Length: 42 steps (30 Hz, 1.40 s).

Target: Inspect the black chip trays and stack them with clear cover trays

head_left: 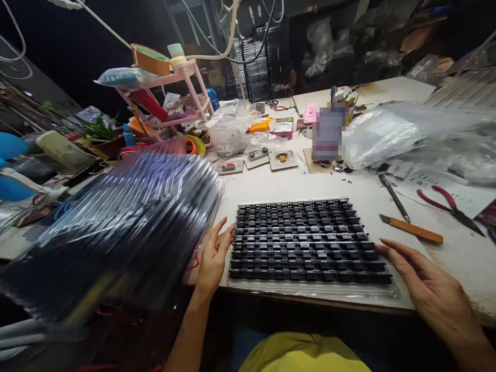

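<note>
My left hand rests open at the left edge of the black component tray on the desk; my right hand lies flat at its right edge. An orange utility knife lies just beyond.

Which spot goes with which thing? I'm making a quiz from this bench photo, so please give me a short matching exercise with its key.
Things:
1. black tray
2. red pliers
3. orange knife
4. tape roll

Places:
A. on top of the pink rack
B. between the left hand and right hand
C. far right of the table
D. just right of the tray

Pairs: 1-B, 2-C, 3-D, 4-A
</note>
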{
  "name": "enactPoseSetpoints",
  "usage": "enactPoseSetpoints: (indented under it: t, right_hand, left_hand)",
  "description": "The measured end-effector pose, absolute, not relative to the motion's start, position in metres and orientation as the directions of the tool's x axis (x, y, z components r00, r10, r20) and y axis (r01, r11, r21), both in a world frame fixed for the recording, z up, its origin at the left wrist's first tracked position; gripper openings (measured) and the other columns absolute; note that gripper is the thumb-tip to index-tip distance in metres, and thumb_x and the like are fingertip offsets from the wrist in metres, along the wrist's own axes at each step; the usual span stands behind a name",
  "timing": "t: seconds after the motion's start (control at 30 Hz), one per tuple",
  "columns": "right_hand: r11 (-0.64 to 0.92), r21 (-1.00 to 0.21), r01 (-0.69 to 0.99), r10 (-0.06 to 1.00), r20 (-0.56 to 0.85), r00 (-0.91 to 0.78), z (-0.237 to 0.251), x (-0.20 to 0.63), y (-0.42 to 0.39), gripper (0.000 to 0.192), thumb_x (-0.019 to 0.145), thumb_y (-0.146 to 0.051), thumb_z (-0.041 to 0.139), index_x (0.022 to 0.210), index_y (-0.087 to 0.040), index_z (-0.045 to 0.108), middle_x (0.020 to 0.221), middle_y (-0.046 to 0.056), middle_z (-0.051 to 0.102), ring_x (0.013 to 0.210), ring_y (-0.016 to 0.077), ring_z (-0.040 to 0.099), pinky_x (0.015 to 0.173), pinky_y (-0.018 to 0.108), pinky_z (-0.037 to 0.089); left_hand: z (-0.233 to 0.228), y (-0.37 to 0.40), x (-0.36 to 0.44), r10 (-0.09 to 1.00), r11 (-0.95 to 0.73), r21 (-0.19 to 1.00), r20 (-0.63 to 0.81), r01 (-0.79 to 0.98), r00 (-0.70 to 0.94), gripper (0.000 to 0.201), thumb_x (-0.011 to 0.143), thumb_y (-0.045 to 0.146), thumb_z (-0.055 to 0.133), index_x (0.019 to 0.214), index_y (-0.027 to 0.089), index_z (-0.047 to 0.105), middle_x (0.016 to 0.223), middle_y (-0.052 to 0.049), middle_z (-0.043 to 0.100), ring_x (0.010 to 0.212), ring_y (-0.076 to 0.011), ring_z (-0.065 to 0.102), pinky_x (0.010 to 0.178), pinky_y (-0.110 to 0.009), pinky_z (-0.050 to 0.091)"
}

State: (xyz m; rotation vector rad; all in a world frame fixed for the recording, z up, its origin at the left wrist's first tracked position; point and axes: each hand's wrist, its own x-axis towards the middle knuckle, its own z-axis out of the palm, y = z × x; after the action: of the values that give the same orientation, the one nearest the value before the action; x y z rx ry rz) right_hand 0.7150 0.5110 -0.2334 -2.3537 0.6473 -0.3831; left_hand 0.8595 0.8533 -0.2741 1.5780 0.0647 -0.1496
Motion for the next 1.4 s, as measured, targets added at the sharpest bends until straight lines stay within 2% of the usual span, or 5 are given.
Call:
enactPoseSetpoints:
  t: [0.1, 0.37, 0.83, 1.07, 1.4]
  right_hand:
    - [-0.561, -0.736, -0.379, -0.605, 0.051, 0.795, -0.232, 0.732, 0.509, 0.047, 0.081, -0.06, 0.05, 0.109, -0.025, 0.064, 0.112, 0.006, 0.067, 0.109, 0.0292, 0.059, 0.1, 0.047, 0.042]
    - [-0.604, -0.763, -0.233, -0.439, 0.075, 0.895, -0.235, 0.771, 0.502, 0.044, 0.09, -0.051, 0.045, 0.123, -0.023, 0.057, 0.122, 0.008, 0.06, 0.116, 0.0241, 0.053, 0.104, 0.045, 0.038]
    - [-0.201, -0.979, -0.015, -0.445, 0.078, 0.892, -0.233, 0.753, 0.498, 0.037, 0.089, -0.043, 0.053, 0.122, -0.026, 0.057, 0.134, 0.006, 0.053, 0.124, 0.0239, 0.048, 0.104, 0.039, 0.039]
    - [-0.195, -0.981, -0.015, -0.439, 0.074, 0.895, -0.233, 0.751, 0.497, 0.037, 0.09, -0.043, 0.051, 0.123, -0.027, 0.056, 0.136, 0.006, 0.051, 0.121, 0.0262, 0.049, 0.102, 0.043, 0.04]
    - [-0.19, -0.982, 0.002, -0.429, 0.085, 0.899, -0.233, 0.752, 0.497, 0.037, 0.09, -0.044, 0.05, 0.123, -0.029, 0.058, 0.135, 0.004, 0.052, 0.117, 0.0228, 0.052, 0.099, 0.035, 0.043]
  left_hand:
    - [-0.278, 0.85, 0.86, -0.026, -0.018, 0.99, -0.138, 0.137, 0.99, 0.056, 0.085, 0.044, 0.056, 0.135, 0.021, 0.045, 0.125, -0.011, 0.061, 0.114, -0.0217, 0.057, 0.102, -0.037, 0.041]
    - [-0.28, 0.838, 0.883, 0.019, -0.154, 0.975, -0.16, 0.161, 0.987, 0.057, 0.081, 0.049, 0.06, 0.132, 0.026, 0.049, 0.119, -0.007, 0.064, 0.112, -0.0224, 0.057, 0.103, -0.039, 0.038]
    - [-0.277, 0.833, 0.879, 0.043, 0.232, 0.963, -0.153, 0.139, 0.987, 0.05, 0.085, 0.032, 0.06, 0.133, 0.026, 0.048, 0.113, -0.003, 0.068, 0.12, -0.0202, 0.051, 0.109, -0.036, 0.029]
    - [-0.281, 0.837, 0.882, 0.045, 0.223, 0.963, -0.166, 0.152, 0.985, 0.055, 0.082, 0.034, 0.065, 0.134, 0.029, 0.048, 0.113, -0.001, 0.068, 0.095, -0.0106, 0.058, 0.083, -0.016, 0.043]
    - [-0.278, 0.835, 0.882, 0.039, 0.264, 0.949, -0.188, 0.172, 0.981, 0.055, 0.081, 0.031, 0.067, 0.133, 0.029, 0.049, 0.11, -0.002, 0.069, 0.078, -0.0068, 0.053, 0.071, -0.013, 0.042]
